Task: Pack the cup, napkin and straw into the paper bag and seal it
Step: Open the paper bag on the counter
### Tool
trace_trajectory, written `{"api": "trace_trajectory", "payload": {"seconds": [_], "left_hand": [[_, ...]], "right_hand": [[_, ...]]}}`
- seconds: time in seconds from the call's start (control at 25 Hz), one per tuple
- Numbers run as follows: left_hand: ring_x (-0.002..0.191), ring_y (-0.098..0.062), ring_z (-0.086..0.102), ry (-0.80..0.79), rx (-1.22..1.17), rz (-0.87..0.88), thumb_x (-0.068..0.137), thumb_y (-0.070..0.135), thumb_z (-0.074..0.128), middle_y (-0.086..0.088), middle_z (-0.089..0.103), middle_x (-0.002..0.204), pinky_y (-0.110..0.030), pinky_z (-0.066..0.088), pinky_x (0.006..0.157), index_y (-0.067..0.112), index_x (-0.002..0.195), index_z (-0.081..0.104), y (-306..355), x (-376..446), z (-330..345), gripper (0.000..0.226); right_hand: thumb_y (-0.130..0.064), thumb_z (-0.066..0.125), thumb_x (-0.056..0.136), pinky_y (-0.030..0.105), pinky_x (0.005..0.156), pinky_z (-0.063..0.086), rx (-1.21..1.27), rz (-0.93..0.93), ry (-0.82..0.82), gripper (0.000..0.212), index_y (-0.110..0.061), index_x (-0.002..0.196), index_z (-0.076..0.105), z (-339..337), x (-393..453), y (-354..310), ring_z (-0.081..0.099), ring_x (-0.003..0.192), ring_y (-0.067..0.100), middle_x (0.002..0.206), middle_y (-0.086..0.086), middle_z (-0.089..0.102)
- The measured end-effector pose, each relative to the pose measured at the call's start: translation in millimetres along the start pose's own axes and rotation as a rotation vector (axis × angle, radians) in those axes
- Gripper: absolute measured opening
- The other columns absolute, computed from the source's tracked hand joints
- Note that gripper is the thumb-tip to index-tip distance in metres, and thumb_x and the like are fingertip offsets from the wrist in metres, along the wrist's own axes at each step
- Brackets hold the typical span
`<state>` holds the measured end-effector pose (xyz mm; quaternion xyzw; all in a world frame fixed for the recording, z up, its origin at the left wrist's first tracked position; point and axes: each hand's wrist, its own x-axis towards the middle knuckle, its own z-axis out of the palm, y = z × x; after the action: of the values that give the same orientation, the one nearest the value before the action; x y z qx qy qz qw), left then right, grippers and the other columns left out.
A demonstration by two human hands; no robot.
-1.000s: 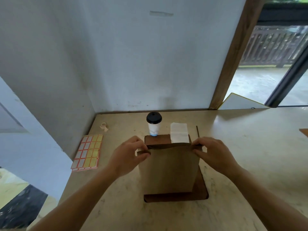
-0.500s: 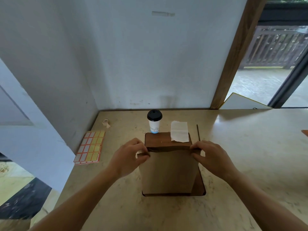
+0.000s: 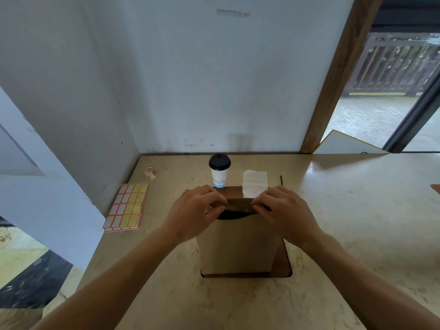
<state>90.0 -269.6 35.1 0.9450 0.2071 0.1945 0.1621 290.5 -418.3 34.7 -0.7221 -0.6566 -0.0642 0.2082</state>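
While the paper bag [image 3: 238, 244] stands upright on a dark brown mat [image 3: 284, 263] in the middle of the table [image 3: 345, 234], both hands work at its top. Seen from the head camera, the left hand [image 3: 195, 210] pinches the bag's top edge at about 10 o'clock from the bag's middle, and the right hand [image 3: 283, 210] pinches the same edge at about 2 o'clock. A dark gap shows between them, so the mouth looks partly open.

Behind the bag, at 12 o'clock, stands the cup [image 3: 219, 170] with its black lid. Just right of it lies the white napkin [image 3: 254, 185], and the thin dark straw [image 3: 281, 180] lies further right. Nothing looks packed yet.

Sticker sheets [image 3: 126, 207] lie at 9 o'clock, with a small tape roll [image 3: 150, 172] beyond them.

I think the bag is light, thin and easy to crumple, so holding its top corners is best. The cup could tip or spill; hold it round the middle and keep it straight.
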Motion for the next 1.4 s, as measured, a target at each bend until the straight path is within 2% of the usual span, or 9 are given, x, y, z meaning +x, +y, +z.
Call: {"api": "trace_trajectory", "payload": {"seconds": [0.12, 0.28, 0.44, 0.6, 0.88, 1.0, 1.16, 1.28, 1.4], "left_hand": [[0.086, -0.011, 0.06, -0.102, 0.029, 0.014, 0.091, 0.025, 0.062, 0.005, 0.067, 0.103, -0.031, 0.051, 0.076, 0.026, 0.107, 0.07, 12, 21, -4, 0.017], [0.09, -0.015, 0.059, -0.317, 0.159, -0.028, 0.091, 0.022, 0.06, 0.004, 0.066, 0.102, -0.036, 0.052, 0.078, 0.029, 0.107, 0.07, 17, 34, -5, 0.02], [0.082, -0.016, 0.06, -0.468, 0.303, -0.011, 0.089, 0.038, 0.059, 0.005, 0.064, 0.092, -0.036, 0.054, 0.072, 0.028, 0.104, 0.066, 22, 39, -4, 0.019], [0.089, -0.015, 0.058, -0.632, 0.355, -0.034, 0.079, 0.051, 0.067, 0.007, 0.063, 0.097, -0.028, 0.051, 0.069, 0.032, 0.115, 0.061, 14, 39, -4, 0.041], [0.125, -0.019, 0.043, -0.712, 0.436, -0.044, 0.068, 0.064, 0.071, 0.006, 0.05, 0.133, -0.04, 0.043, 0.101, 0.035, 0.143, 0.035, -6, 32, -7, 0.088], [0.133, -0.023, 0.036, -0.756, 0.507, -0.011, 0.069, 0.058, 0.074, 0.002, 0.044, 0.142, -0.043, 0.035, 0.109, 0.033, 0.147, 0.029, -4, 35, -7, 0.094], [0.136, -0.026, 0.031, -0.837, 0.665, 0.005, 0.067, 0.046, 0.078, -0.002, 0.042, 0.144, -0.043, 0.023, 0.116, 0.027, 0.146, 0.033, 6, 38, -1, 0.093], [0.127, -0.026, 0.04, -0.801, 0.7, -0.035, 0.069, 0.04, 0.078, -0.004, 0.048, 0.137, -0.039, 0.03, 0.109, 0.024, 0.14, 0.043, 17, 42, 11, 0.081], [0.108, -0.021, 0.049, -0.689, 0.618, -0.035, 0.073, 0.045, 0.075, 0.001, 0.056, 0.12, -0.031, 0.04, 0.086, 0.026, 0.132, 0.05, 19, 42, 17, 0.066]], "right_hand": [[-0.026, 0.056, 0.096, 0.033, 0.077, 0.052, 0.023, -0.027, -0.101, 0.019, -0.02, 0.107, 0.071, -2, 23, -8, 0.062, 0.09, 0.017, 0.1, -0.001, 0.071], [-0.023, 0.052, 0.097, 0.036, 0.082, 0.053, 0.021, -0.035, -0.306, 0.022, -0.026, 0.11, 0.07, 1, 44, -13, 0.063, 0.09, 0.016, 0.101, -0.003, 0.071], [-0.02, 0.061, 0.089, 0.036, 0.084, 0.053, 0.056, -0.005, -0.472, 0.021, -0.026, 0.107, 0.07, 9, 50, -15, 0.064, 0.091, 0.018, 0.098, -0.002, 0.071], [-0.037, 0.071, 0.081, 0.036, 0.088, 0.053, 0.025, -0.026, -0.615, 0.038, -0.029, 0.117, 0.062, 13, 49, -9, 0.06, 0.1, 0.014, 0.107, -0.007, 0.066], [-0.057, 0.077, 0.067, 0.041, 0.105, 0.044, -0.033, 0.041, -0.736, 0.094, -0.04, 0.146, 0.029, 8, 32, 13, 0.04, 0.131, 0.02, 0.146, -0.008, 0.04], [-0.061, 0.077, 0.065, 0.041, 0.109, 0.039, -0.013, 0.057, -0.764, 0.109, -0.04, 0.15, 0.013, 8, 32, 15, 0.035, 0.135, 0.023, 0.151, -0.006, 0.033], [-0.07, 0.074, 0.059, 0.045, 0.109, 0.037, -0.08, 0.064, -0.76, 0.123, -0.039, 0.151, -0.001, 17, 29, 11, 0.031, 0.137, 0.027, 0.155, -0.004, 0.027], [-0.075, 0.073, 0.054, 0.048, 0.107, 0.037, -0.118, 0.068, -0.748, 0.129, -0.039, 0.15, -0.006, 25, 32, 7, 0.028, 0.138, 0.03, 0.157, -0.003, 0.024], [-0.075, 0.074, 0.052, 0.051, 0.106, 0.038, -0.113, 0.072, -0.768, 0.13, -0.04, 0.15, -0.005, 27, 39, 7, 0.026, 0.139, 0.03, 0.157, -0.004, 0.024]]}}
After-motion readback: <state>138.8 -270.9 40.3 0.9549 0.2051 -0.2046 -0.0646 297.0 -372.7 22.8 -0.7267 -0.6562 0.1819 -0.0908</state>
